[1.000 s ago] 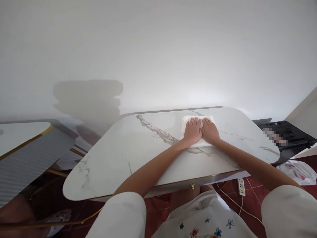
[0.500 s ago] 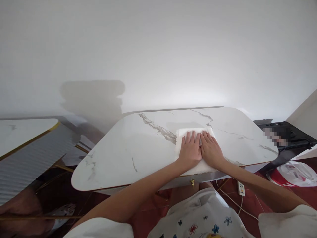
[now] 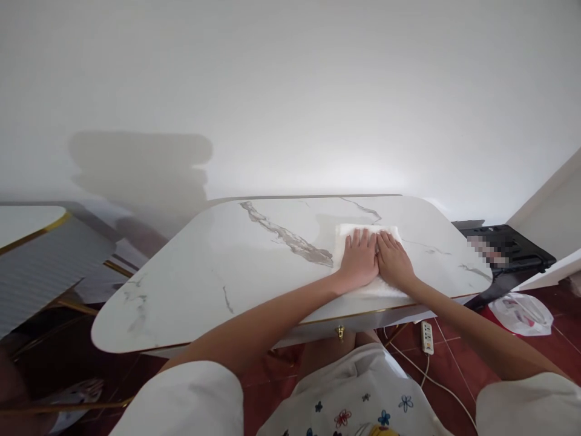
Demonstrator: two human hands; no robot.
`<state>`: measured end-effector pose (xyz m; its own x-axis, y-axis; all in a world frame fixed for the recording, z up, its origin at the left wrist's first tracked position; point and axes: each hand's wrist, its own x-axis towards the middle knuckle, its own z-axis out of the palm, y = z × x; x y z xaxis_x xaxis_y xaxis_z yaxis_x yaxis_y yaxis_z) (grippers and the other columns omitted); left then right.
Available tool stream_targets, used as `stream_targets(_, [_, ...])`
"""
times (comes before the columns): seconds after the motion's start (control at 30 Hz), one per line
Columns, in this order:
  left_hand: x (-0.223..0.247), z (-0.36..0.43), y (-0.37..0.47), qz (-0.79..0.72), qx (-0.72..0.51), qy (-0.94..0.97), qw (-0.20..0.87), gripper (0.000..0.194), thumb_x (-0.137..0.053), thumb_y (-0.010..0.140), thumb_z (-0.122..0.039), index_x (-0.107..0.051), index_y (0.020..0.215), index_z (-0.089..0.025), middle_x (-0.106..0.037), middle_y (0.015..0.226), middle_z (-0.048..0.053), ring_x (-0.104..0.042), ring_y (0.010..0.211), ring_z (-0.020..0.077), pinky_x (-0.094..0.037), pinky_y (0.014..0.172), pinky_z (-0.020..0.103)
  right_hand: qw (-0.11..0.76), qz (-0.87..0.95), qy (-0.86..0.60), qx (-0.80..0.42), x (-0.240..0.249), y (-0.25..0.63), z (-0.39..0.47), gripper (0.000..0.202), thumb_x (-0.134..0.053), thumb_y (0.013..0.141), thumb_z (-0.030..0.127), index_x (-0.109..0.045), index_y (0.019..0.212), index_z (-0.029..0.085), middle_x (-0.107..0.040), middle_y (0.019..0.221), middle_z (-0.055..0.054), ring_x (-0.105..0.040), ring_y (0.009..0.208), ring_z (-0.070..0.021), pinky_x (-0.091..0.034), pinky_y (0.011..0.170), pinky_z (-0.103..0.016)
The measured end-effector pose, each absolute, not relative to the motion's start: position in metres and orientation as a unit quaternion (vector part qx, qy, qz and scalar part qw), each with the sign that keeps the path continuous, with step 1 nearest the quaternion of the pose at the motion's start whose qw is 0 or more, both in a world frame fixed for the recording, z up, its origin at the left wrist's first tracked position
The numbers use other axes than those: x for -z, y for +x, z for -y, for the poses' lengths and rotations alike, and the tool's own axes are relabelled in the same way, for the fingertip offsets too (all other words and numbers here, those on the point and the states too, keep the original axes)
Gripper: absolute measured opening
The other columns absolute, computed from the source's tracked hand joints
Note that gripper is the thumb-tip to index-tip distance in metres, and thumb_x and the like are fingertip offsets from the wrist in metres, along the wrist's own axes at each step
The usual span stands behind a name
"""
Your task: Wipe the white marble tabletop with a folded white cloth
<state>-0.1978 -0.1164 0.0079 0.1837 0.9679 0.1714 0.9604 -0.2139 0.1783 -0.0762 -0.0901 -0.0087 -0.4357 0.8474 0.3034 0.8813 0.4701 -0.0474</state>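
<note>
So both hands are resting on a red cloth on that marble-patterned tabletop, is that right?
Not quite: the cloth is white, not red, as the head view shows. The left hand and right hand do rest on it, on the marble-patterned tabletop.

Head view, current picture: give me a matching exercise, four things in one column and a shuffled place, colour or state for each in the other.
Things:
1. cloth
2. power strip
3. knob
4. tabletop

Descriptions:
A. gold-coloured, below the front edge
B. white with grey-brown veins
C. spread under the left hand and right hand
D. on the red floor, a pale cord running from one end

Right pairs: 1-C, 2-D, 3-A, 4-B
</note>
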Motion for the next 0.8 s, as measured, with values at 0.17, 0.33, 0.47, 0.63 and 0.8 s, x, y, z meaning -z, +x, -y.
stream_targets(0.17, [-0.008, 0.068, -0.211, -0.637, -0.14, 0.758, 0.01, 0.053, -0.027, 0.096, -0.029, -0.036, 0.146, -0.015, -0.03, 0.156, 0.009, -0.022, 0.144, 0.0314, -0.02, 0.117, 0.048, 0.146, 0.832, -0.533, 0.038, 0.004, -0.092, 0.044, 0.051, -0.026, 0.095, 0.016, -0.042, 0.142, 0.004, -0.042, 0.149, -0.015, -0.035, 0.139, -0.0254, -0.032, 0.111, -0.038])
stream_targets(0.33, [-0.007, 0.011, -0.224, -0.633, -0.146, 0.76, -0.002, 0.052, -0.026, 0.095, -0.027, -0.037, 0.145, -0.017, -0.033, 0.155, 0.007, -0.023, 0.144, 0.0264, -0.019, 0.117, 0.045, 0.159, 0.832, -0.529, 0.041, 0.001, -0.106, -0.015, 0.05, -0.029, 0.093, 0.014, -0.045, 0.139, 0.003, -0.045, 0.147, -0.016, -0.038, 0.137, -0.0259, -0.031, 0.111, -0.037])
stream_targets(0.47, [-0.006, -0.025, -0.235, -0.651, -0.154, 0.743, -0.001, 0.051, -0.026, 0.095, -0.026, -0.037, 0.144, -0.018, -0.032, 0.156, 0.006, -0.022, 0.144, 0.0251, -0.019, 0.117, 0.045, 0.177, 0.84, -0.513, 0.022, -0.001, -0.118, -0.054, 0.049, -0.029, 0.092, 0.012, -0.049, 0.136, 0.004, -0.047, 0.145, -0.016, -0.039, 0.136, -0.0251, -0.033, 0.11, -0.037])
stream_targets(0.63, [-0.004, -0.051, -0.245, -0.658, -0.162, 0.736, 0.005, 0.053, -0.025, 0.095, -0.026, -0.036, 0.145, -0.018, -0.031, 0.156, 0.004, -0.022, 0.144, 0.0258, -0.018, 0.117, 0.044, 0.185, 0.841, -0.509, 0.009, -0.001, -0.129, -0.08, 0.05, -0.029, 0.091, 0.011, -0.049, 0.136, 0.006, -0.048, 0.145, -0.014, -0.039, 0.136, -0.0244, -0.032, 0.11, -0.037])
stream_targets(0.8, [-0.005, -0.063, -0.251, -0.662, -0.161, 0.732, 0.001, 0.052, -0.024, 0.095, -0.026, -0.036, 0.145, -0.02, -0.032, 0.156, 0.003, -0.022, 0.144, 0.0244, -0.019, 0.117, 0.043, 0.189, 0.84, -0.508, 0.005, 0.0, -0.135, -0.098, 0.05, -0.03, 0.091, 0.012, -0.048, 0.137, 0.006, -0.046, 0.146, -0.014, -0.038, 0.137, -0.0245, -0.031, 0.111, -0.038])
